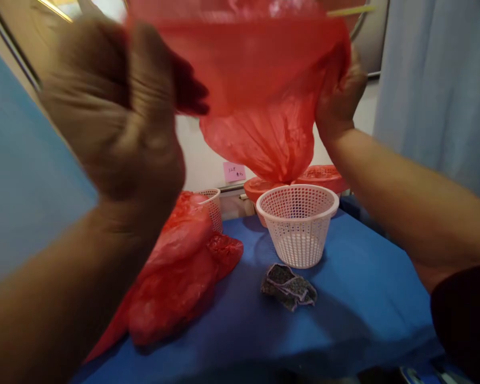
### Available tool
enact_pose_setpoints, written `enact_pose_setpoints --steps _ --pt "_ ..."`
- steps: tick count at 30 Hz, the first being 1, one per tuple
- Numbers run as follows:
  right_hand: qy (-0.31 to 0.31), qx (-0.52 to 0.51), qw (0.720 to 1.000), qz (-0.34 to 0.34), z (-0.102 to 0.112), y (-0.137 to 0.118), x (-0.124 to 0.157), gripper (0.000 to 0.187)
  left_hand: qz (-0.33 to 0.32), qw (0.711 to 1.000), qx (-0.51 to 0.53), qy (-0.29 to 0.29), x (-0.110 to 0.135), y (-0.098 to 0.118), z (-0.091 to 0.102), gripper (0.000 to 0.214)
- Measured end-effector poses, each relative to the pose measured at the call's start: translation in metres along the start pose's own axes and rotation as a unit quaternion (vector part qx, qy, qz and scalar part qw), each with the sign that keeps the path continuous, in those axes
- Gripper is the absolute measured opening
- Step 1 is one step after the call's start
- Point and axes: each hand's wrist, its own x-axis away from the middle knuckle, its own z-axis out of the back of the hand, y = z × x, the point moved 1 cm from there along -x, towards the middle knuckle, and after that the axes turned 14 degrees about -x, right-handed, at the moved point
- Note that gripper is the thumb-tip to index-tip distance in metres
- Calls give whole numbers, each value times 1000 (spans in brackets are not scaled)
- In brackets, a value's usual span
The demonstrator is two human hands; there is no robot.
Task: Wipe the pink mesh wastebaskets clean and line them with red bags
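Observation:
A red plastic bag [260,80] is stretched wide between my raised hands, and its gathered bottom hangs just above a white mesh basket [300,242]. My left hand [116,101] grips the bag's left side, the fingers partly inside it. On the other side my right hand [342,90] is closed around the bag's edge, with some fingers behind the film. The basket stands upright on the blue table cover [368,256]. A crumpled dark grey cloth [288,286] with a pale edge lies in front of the basket.
More red plastic bags [180,282] are heaped at the left of the table. Behind them stands another white basket [213,208]. Red baskets [322,173] sit at the back. A pink note [234,172] is on the wall, and a pale blue curtain [436,90] hangs at right.

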Motion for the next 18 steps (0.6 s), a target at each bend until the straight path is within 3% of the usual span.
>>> enact_pose_setpoints --steps 1,3,5,8,11,16,18 --pt "-8 34 999 -16 12 10 12 37 -19 999 29 -4 5 7 -13 27" --pt "-46 78 994 -66 34 31 48 39 -17 998 65 -19 15 12 -38 23" --pt "-107 104 981 -127 52 52 87 42 -9 994 83 -65 25 8 -59 28" --pt "-147 114 967 -173 77 76 127 41 13 993 95 -74 39 -5 -82 33" --pt "-171 134 955 -202 97 91 136 38 31 988 102 -110 52 -15 -96 32" --pt "-314 134 902 -266 119 94 138 13 35 982 79 -169 71 -28 -113 26" --pt "-387 122 870 -281 127 87 138 23 24 979 63 -192 74 -31 -122 24"
